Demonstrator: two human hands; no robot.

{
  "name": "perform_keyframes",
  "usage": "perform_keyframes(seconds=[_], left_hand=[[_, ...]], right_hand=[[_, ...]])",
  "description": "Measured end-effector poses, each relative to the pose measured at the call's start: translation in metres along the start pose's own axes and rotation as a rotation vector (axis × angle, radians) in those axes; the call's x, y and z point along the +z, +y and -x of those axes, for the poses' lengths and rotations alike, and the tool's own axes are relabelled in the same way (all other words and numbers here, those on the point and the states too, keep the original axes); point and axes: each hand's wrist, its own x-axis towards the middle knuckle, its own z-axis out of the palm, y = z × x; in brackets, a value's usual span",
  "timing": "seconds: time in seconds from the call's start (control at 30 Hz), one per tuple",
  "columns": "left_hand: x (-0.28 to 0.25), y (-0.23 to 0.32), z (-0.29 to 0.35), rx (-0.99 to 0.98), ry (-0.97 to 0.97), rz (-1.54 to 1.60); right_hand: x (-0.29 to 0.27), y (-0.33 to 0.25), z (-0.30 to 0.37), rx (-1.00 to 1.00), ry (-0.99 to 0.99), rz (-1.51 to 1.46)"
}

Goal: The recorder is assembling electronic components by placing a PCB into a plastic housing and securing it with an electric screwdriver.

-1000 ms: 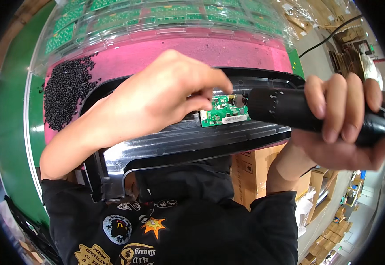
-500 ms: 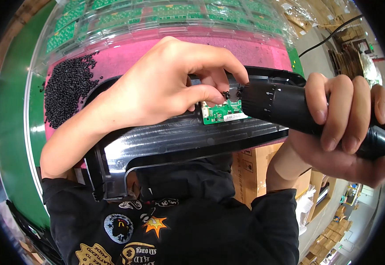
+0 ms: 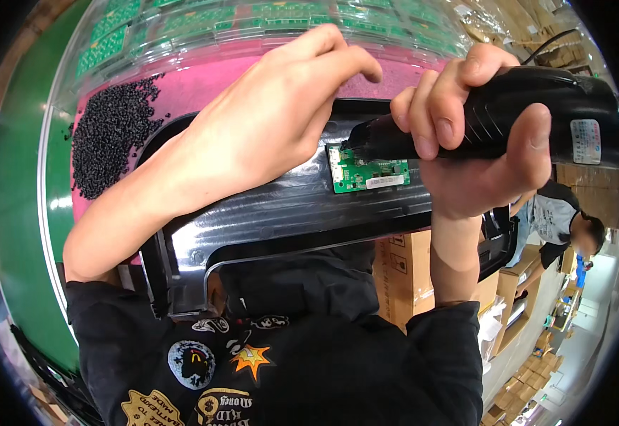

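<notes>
The right hand (image 3: 458, 181) grasps a power screwdriver (image 3: 515, 103), hiding part of the circuit board (image 3: 366, 172) in the black housing (image 3: 274, 227). The left hand (image 3: 281, 113) blocks the housing's far edge; its grip I cannot tell. Screws (image 3: 111, 142) lie heaped on the pink mat (image 3: 199, 82).

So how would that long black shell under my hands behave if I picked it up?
The black shell would probably stay fairly stiff, given its raised rim. It may be light for its size, since it looks like shallow, thin-walled moulded plastic. The bright reflections on its glossy surface suggest it could feel somewhat slippery.
</notes>
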Motion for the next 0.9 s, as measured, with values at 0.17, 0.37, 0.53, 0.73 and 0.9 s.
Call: perform_keyframes(seconds=[0.17,0.37,0.53,0.73,0.9], left_hand=[[-0.003,0.003,0.001,-0.066,0.069,0.023],[-0.007,-0.006,0.0,0.068,0.088,-0.022],[-0.012,-0.002,0.001,-0.015,0.011,0.088],[-0.007,-0.006,0.004,0.062,-0.066,0.164],[-0.009,0.007,-0.001,0.1,-0.165,0.319]], right_hand=[[0.002,0.002,-0.003,0.12,-0.041,0.116],[0.012,0.007,-0.011,0.137,-0.147,0.258],[0.015,0.012,-0.005,0.069,-0.013,0.194],[0.004,-0.008,0.003,0.02,-0.017,-0.099],[0.009,-0.043,0.004,-0.107,0.045,-0.223]])
